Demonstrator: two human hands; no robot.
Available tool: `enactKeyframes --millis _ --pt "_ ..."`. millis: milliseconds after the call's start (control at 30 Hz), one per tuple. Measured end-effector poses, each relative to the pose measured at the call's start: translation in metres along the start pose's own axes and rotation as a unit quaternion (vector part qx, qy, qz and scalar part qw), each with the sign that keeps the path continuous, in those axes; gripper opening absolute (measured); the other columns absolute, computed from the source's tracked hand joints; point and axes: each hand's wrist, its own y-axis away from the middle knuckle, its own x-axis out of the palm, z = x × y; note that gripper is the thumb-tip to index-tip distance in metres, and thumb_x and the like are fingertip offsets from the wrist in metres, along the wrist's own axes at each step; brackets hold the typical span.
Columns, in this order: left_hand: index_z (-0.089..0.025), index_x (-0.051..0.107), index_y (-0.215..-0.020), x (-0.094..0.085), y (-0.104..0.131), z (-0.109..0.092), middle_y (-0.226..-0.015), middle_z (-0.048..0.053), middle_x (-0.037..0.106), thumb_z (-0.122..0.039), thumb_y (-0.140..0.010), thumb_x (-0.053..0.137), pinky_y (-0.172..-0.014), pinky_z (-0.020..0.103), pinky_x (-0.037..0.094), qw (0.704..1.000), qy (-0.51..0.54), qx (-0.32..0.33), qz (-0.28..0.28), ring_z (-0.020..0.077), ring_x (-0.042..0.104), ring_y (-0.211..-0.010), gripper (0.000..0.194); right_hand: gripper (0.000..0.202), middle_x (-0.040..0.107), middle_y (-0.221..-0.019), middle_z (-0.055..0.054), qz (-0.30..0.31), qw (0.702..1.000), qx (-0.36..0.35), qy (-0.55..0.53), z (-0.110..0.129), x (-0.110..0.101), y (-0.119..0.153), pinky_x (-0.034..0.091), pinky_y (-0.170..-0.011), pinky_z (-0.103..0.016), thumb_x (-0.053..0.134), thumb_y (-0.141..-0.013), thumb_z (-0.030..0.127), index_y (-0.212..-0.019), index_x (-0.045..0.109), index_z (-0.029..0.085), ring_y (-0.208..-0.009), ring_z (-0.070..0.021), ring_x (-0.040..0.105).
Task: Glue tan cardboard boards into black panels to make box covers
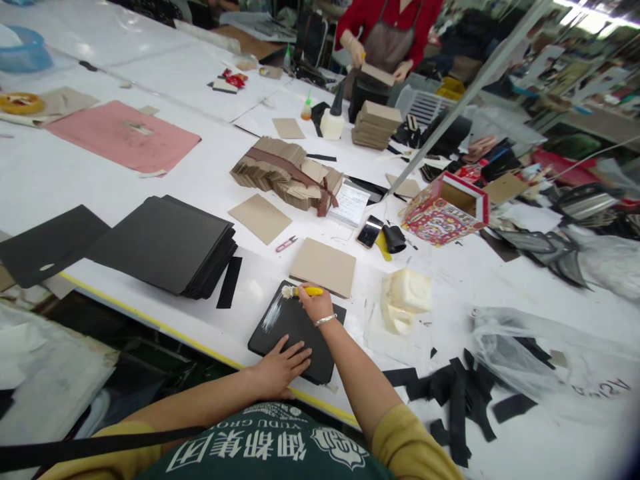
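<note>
My right hand [316, 305] grips a yellow-handled brush [311, 291], its pale bristles touching the upper left part of a black panel [305, 327]. White streaks of a wet-looking substance [273, 313] run down the panel from the bristles. Fingers spread, my left hand [284, 367] lies flat on the panel's lower edge. Just beyond the panel is a beige board stack [324, 265]. A white plastic container [406, 293] stands to the right, and a tall stack of black sheets [167, 243] sits to the left.
A tied bundle of boards [283, 170], a phone [370, 231] and a patterned red box [445, 212] lie farther back. Black strips [457, 397] are scattered at the right beside a clear plastic bag [555, 353]. Across the table, a person in red [390, 33] holds a board.
</note>
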Motion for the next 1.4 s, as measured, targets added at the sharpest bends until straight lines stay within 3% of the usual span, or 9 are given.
enactKeyframes --millis 133,300,433,633,800,933,1067,1267,1400 --pt "-0.021 0.026 -0.136 -0.004 -0.001 -0.001 -0.144 0.009 0.024 -0.054 -0.074 0.047 -0.102 0.056 0.005 1.0 0.01 -0.003 0.012 0.0279 0.014 -0.132 0.073 0.022 0.059 -0.054 0.003 -0.037 0.999 0.032 0.015 -0.014 -0.024 0.02 0.044 -0.052 -0.021 0.046 -0.078 0.036 -0.077 0.062 0.022 -0.051 -0.0123 0.057" --pt "-0.023 0.028 -0.135 -0.011 -0.002 -0.002 -0.143 0.01 0.025 -0.051 -0.074 0.05 -0.103 0.053 0.008 0.999 0.005 -0.001 0.037 0.0278 0.017 -0.131 0.071 0.022 0.056 -0.049 0.004 -0.109 0.987 0.114 0.025 -0.041 -0.08 0.063 0.044 -0.048 -0.022 0.045 -0.078 0.036 -0.073 0.06 0.021 -0.045 -0.0117 0.054" --pt "-0.024 0.03 -0.135 -0.012 -0.003 -0.002 -0.144 0.01 0.023 -0.049 -0.073 0.051 -0.102 0.054 0.011 0.999 -0.017 0.002 0.046 0.0283 0.018 -0.131 0.07 0.025 0.06 -0.058 0.003 -0.137 0.985 0.077 0.064 -0.043 -0.107 0.084 0.047 -0.058 -0.024 0.044 -0.08 0.038 -0.078 0.063 0.021 -0.054 -0.0125 0.058" --pt "-0.025 0.031 -0.134 -0.01 -0.005 -0.001 -0.144 0.009 0.024 -0.046 -0.073 0.053 -0.101 0.053 0.014 0.998 -0.037 0.013 0.045 0.0294 0.021 -0.13 0.068 0.027 0.064 -0.081 -0.004 -0.08 0.979 -0.093 0.163 -0.039 -0.084 0.118 0.046 -0.073 -0.03 0.05 -0.08 0.041 -0.092 0.065 0.022 -0.074 -0.0165 0.059" --pt "-0.024 0.03 -0.134 -0.008 -0.005 0.001 -0.144 0.01 0.023 -0.044 -0.073 0.053 -0.1 0.054 0.014 0.997 -0.052 0.021 0.048 0.0297 0.019 -0.13 0.068 0.028 0.06 -0.09 -0.005 -0.11 0.982 -0.034 0.149 -0.044 -0.045 0.187 0.047 -0.074 -0.031 0.049 -0.084 0.04 -0.099 0.059 0.018 -0.078 -0.0136 0.057" --pt "-0.023 0.03 -0.134 -0.01 -0.005 0.002 -0.144 0.01 0.022 -0.045 -0.073 0.053 -0.1 0.055 0.015 0.997 -0.053 0.031 0.056 0.0306 0.019 -0.13 0.069 0.026 0.054 -0.108 -0.006 -0.12 0.981 -0.014 0.151 -0.039 -0.039 0.22 0.048 -0.077 -0.033 0.046 -0.088 0.034 -0.107 0.053 0.017 -0.089 -0.014 0.055" --pt "-0.023 0.03 -0.134 -0.012 -0.005 0.002 -0.144 0.011 0.022 -0.045 -0.073 0.053 -0.1 0.055 0.014 0.997 -0.054 0.033 0.054 0.0308 0.02 -0.13 0.069 0.027 0.063 -0.092 -0.004 -0.126 0.98 -0.022 0.152 -0.033 -0.052 0.202 0.049 -0.075 -0.032 0.047 -0.085 0.041 -0.099 0.061 0.022 -0.078 -0.0146 0.059" --pt "-0.023 0.028 -0.135 -0.006 -0.005 -0.002 -0.146 0.009 0.017 -0.051 -0.071 0.053 -0.101 0.057 0.009 0.997 -0.047 0.012 0.067 0.0309 0.013 -0.132 0.075 0.026 0.067 -0.09 -0.004 -0.157 0.98 -0.065 0.101 -0.024 -0.069 0.13 0.047 -0.08 -0.028 0.047 -0.082 0.038 -0.092 0.064 0.021 -0.083 -0.0162 0.061" --pt "-0.023 0.029 -0.135 -0.013 -0.005 -0.003 -0.145 0.008 0.018 -0.052 -0.071 0.052 -0.102 0.056 0.009 0.996 -0.01 -0.001 0.091 0.0303 0.013 -0.132 0.074 0.03 0.061 -0.058 0.001 -0.175 0.983 0.043 -0.044 -0.013 -0.056 0.099 0.046 -0.051 -0.021 0.046 -0.082 0.043 -0.085 0.062 0.019 -0.049 -0.011 0.056"
